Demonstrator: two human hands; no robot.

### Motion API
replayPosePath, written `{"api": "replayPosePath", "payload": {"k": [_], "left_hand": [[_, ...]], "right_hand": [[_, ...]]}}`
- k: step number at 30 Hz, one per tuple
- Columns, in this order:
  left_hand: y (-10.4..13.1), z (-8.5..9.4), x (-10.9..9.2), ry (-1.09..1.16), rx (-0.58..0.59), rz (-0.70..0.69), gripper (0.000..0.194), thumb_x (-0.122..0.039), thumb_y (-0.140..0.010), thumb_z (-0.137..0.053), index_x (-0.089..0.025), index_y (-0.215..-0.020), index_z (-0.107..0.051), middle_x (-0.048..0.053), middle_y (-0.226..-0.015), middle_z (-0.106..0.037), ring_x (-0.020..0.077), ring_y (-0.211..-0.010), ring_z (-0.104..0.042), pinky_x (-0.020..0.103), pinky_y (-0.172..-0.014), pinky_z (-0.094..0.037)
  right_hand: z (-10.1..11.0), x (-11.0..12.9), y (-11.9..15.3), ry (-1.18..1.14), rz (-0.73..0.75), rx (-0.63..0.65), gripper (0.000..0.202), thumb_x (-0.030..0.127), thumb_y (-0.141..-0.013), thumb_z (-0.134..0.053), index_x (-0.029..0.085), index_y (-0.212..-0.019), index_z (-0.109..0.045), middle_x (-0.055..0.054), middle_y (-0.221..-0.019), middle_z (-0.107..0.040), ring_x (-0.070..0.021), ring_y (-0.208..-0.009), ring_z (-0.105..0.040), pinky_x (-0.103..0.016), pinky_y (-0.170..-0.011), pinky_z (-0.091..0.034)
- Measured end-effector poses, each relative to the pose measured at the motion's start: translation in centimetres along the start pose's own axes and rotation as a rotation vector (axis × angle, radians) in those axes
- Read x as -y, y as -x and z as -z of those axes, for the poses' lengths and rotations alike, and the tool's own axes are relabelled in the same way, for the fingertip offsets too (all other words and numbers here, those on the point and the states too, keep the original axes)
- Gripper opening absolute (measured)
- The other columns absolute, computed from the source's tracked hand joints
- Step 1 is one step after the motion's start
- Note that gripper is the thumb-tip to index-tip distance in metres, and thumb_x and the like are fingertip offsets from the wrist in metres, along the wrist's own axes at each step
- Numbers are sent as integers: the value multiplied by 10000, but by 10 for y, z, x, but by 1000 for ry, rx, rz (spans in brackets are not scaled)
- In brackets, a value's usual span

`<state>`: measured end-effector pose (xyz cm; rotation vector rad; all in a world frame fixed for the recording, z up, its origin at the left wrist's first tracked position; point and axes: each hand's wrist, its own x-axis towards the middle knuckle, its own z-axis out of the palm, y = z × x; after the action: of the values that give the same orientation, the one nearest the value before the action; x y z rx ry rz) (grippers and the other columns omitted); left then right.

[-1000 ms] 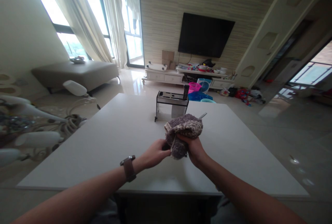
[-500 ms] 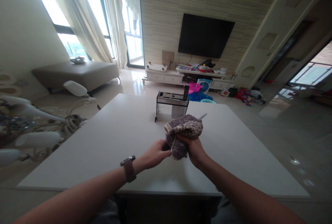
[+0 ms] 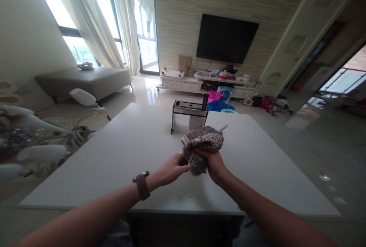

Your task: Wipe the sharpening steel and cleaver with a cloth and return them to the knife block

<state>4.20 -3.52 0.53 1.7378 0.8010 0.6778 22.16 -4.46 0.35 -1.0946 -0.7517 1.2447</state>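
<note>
Both bare forearms reached forward, converging at centre. Left hand (image 3: pixel 171 170) curled, fingers closed in grip, watch on wrist. Right hand (image 3: pixel 215 165) just beside it, raised slightly higher, fingers clenched, knuckles up; hands nearly touching
</note>
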Motion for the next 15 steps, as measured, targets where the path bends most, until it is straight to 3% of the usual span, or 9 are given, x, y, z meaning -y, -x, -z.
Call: {"api": "replayPosePath", "payload": {"k": [15], "left_hand": [[0,0,-3,-10,-18,19,293,-367,-820,-656,-105,-920,-741,89,-917,-743,267,-921,-634,330,-830,-513]], "right_hand": [[-1,1,0,-13,-8,-13,471,265,-531,-916,168,-965,-761,-95,-1034,-783,-314,-979,-709,-458,-916,-553]]}}
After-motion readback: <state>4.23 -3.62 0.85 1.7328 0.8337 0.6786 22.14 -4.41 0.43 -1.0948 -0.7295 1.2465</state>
